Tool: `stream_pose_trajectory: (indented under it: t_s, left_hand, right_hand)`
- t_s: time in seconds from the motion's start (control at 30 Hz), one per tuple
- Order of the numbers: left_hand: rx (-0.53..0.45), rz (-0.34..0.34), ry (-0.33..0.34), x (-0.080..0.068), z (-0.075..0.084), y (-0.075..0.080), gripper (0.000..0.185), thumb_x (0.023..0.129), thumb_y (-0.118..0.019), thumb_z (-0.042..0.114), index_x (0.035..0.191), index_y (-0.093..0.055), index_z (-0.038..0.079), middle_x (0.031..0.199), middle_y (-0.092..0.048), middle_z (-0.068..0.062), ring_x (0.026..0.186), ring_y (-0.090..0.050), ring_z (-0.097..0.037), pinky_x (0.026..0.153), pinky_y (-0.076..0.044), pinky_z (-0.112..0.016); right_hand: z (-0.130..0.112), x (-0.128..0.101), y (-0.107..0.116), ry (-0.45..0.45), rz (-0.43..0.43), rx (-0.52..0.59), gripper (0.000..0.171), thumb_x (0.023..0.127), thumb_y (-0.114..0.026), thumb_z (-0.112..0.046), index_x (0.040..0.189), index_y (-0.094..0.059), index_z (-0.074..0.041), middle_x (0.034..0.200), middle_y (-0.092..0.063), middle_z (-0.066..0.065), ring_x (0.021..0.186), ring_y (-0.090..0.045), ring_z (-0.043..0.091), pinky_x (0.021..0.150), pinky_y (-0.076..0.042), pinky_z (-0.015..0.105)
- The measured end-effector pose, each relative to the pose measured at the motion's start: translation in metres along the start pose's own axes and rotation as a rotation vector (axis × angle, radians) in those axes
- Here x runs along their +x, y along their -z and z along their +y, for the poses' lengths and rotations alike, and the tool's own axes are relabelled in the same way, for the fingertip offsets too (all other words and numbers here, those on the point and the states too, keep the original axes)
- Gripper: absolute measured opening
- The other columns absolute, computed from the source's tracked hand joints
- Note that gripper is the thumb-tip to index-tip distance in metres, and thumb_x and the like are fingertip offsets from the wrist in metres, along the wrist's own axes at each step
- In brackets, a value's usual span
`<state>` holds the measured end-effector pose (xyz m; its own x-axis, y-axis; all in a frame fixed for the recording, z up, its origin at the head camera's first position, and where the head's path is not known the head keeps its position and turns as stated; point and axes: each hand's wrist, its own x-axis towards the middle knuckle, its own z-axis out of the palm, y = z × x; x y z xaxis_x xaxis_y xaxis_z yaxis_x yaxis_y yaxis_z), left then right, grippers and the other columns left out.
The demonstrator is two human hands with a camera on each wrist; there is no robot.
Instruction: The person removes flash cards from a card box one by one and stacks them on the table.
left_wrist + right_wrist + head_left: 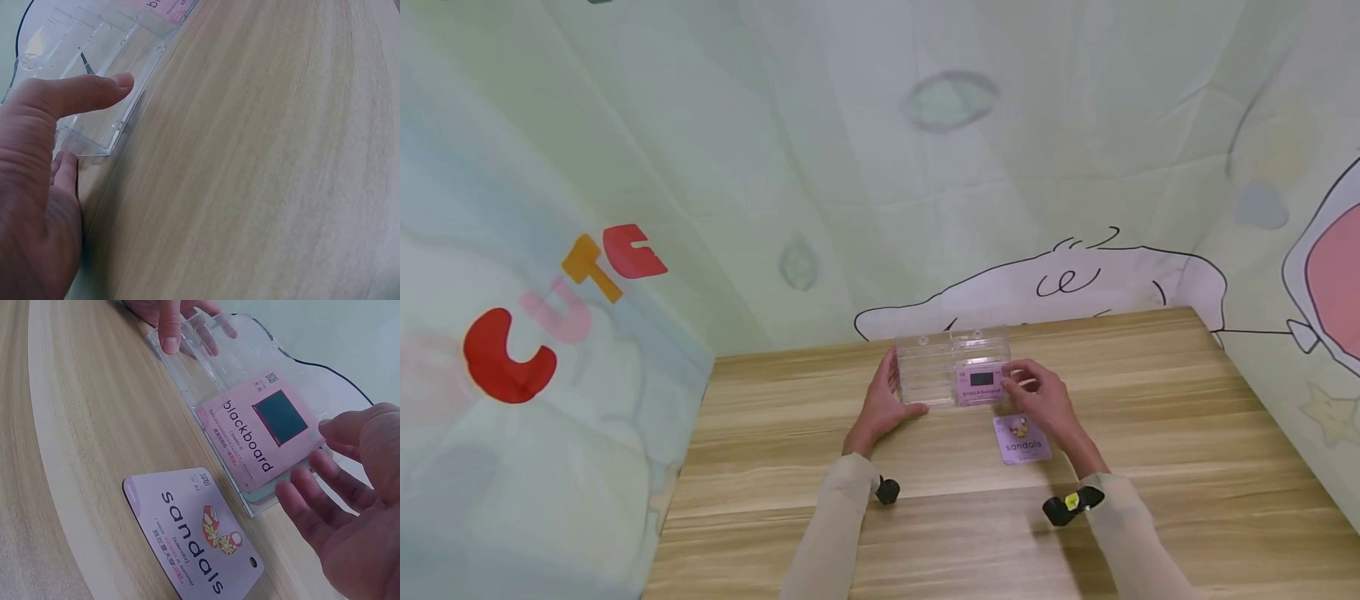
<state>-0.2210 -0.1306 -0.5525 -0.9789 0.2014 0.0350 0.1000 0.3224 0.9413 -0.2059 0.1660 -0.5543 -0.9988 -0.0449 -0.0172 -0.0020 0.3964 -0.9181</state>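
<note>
A clear plastic holder with stepped compartments stands near the back of the table. My left hand holds its left end, thumb along the front and fingers round the side and behind. In the holder's right half leans a pink "blackboard" card. My right hand is at that card's right edge, its thumb tip by the upper corner and the other fingers spread and loosely bent. A purple "sandals" card with a punched hole lies flat on the table, in front of the holder and below my right hand.
The wood-grain table reaches back to a printed cloth wall. Another cloth wall with colourful letters hangs on the left. Black wrist cameras sit at both cuffs.
</note>
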Motion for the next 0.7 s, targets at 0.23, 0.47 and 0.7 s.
stream_pose_trajectory:
  t_s: [0.23, 0.47, 0.7]
  left_hand:
    - [-0.016, 0.003, -0.005, 0.001, 0.000, 0.000, 0.118, 0.073, -0.091, -0.004, 0.164, -0.016, 0.000, 0.166, -0.028, -0.024, 0.152, -0.030, -0.038, 0.124, -0.029, -0.043]
    - [-0.011, -0.002, -0.003, 0.001, 0.000, 0.000, 0.117, 0.073, -0.091, -0.005, 0.164, -0.016, 0.000, 0.166, -0.028, -0.024, 0.152, -0.030, -0.037, 0.124, -0.030, -0.040]
    - [-0.002, 0.008, -0.001, 0.009, -0.022, -0.004, 0.122, 0.072, -0.092, -0.004, 0.165, -0.014, 0.003, 0.167, -0.025, -0.023, 0.153, -0.028, -0.037, 0.125, -0.028, -0.041]
  right_hand:
    - [0.000, 0.001, -0.004, 0.044, 0.059, 0.020, 0.022, 0.101, -0.069, -0.018, 0.117, -0.069, -0.003, 0.122, -0.067, 0.019, 0.114, -0.064, 0.039, 0.101, -0.055, 0.053]
    - [0.000, 0.000, -0.010, 0.066, 0.106, 0.053, 0.018, 0.100, -0.071, -0.016, 0.112, -0.069, -0.003, 0.116, -0.071, 0.016, 0.111, -0.067, 0.033, 0.102, -0.056, 0.049]
    - [0.004, 0.001, -0.013, 0.051, 0.116, 0.089, 0.019, 0.101, -0.069, -0.016, 0.115, -0.070, -0.004, 0.115, -0.072, 0.013, 0.105, -0.066, 0.024, 0.088, -0.056, 0.021]
